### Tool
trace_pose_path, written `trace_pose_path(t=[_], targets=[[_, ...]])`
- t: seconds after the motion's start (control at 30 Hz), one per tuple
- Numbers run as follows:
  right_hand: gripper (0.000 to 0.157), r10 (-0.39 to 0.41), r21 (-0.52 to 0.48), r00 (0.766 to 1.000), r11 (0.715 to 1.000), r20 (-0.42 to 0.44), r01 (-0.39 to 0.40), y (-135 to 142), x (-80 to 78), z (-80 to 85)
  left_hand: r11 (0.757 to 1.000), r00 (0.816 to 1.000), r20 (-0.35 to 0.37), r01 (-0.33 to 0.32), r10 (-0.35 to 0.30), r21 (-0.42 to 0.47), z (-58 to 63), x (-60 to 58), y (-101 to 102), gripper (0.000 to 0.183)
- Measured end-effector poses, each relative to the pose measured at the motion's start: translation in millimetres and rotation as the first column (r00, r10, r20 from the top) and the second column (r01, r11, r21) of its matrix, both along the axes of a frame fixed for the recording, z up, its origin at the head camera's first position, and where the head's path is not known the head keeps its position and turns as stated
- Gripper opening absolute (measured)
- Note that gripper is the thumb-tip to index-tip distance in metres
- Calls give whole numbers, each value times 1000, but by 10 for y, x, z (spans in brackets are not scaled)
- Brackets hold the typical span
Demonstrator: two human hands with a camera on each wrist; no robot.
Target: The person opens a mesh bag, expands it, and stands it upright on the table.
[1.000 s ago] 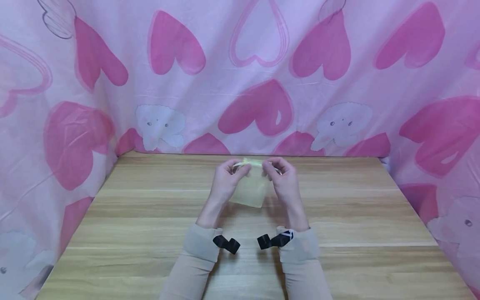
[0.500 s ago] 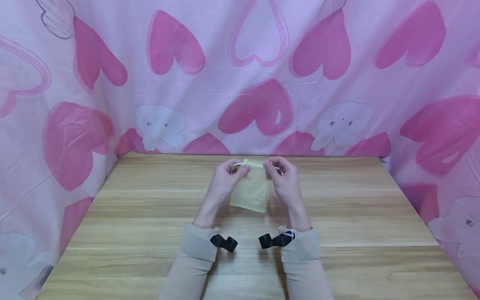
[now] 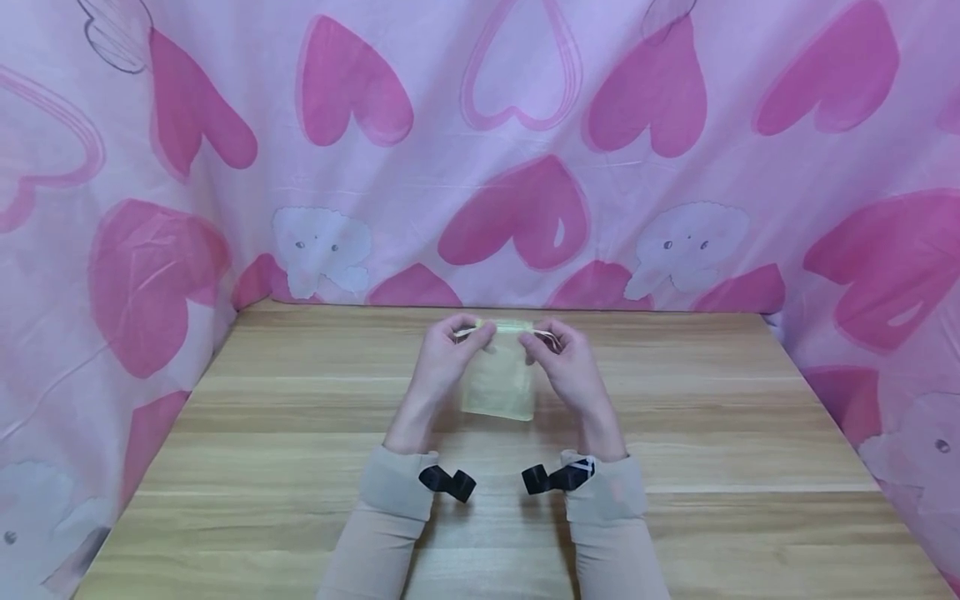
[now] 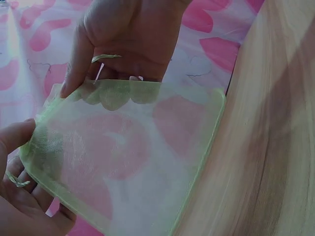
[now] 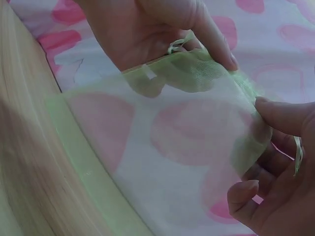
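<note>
A sheer, pale yellow-green drawstring pouch (image 3: 500,379) hangs above the table between both hands, mouth edge away from the person. My left hand (image 3: 442,354) pinches its left upper corner between thumb and fingers. At the right upper corner, my right hand (image 3: 566,358) does the same. Thin drawstring (image 3: 550,337) loops stick out at both sides by the fingers. In the left wrist view the pouch (image 4: 128,147) is flat and see-through, with fingers showing behind the mesh. Gathered fabric (image 5: 241,83) runs along the mouth in the right wrist view, where a small white tag (image 5: 149,71) shows near one side.
A wood-grain table (image 3: 262,467) spreads beneath the hands. Pink curtain cloth (image 3: 517,75) with hearts and white animal faces stands behind and on both sides. A black device (image 3: 450,483) is strapped to the left sleeve, another black device (image 3: 558,477) to the right.
The pouch's lower edge has swung and now hangs almost level. Its top looks flatter and more spread. Both hands keep their pinch, with small finger and thumb shifts.
</note>
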State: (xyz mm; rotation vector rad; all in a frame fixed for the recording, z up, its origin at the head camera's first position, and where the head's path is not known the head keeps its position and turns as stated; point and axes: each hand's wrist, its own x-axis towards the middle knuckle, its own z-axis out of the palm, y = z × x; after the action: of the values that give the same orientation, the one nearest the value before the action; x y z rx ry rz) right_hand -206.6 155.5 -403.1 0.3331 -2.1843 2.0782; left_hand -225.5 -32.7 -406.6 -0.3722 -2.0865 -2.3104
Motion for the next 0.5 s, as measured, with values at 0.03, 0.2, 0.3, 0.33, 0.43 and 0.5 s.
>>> trace_pose_path(t=[0.03,0.2,0.3,0.33,0.43,0.5], targets=[[14,-4,1,1000,1000,5,4,-2,4,15,1000,1000,1,-2,2,8,1,-5,-2,21],[14,-15,26,1000,1000,17,14,-61,111,211,998,999,-14,-41,42,48,3,-31,2,14],[14,-13,44,1000,999,3,13,-75,120,231,997,998,-37,-49,51,58,0,-41,-1,15],[14,-12,46,1000,999,-3,12,-72,106,207,997,998,-43,-46,48,55,0,-42,-5,15],[14,-10,47,1000,999,-20,11,-40,45,103,1000,997,-74,-14,16,28,3,-40,-34,19],[16,-13,24,1000,1000,-25,14,-17,11,39,1000,994,-104,16,-16,-4,2,-38,-63,26]])
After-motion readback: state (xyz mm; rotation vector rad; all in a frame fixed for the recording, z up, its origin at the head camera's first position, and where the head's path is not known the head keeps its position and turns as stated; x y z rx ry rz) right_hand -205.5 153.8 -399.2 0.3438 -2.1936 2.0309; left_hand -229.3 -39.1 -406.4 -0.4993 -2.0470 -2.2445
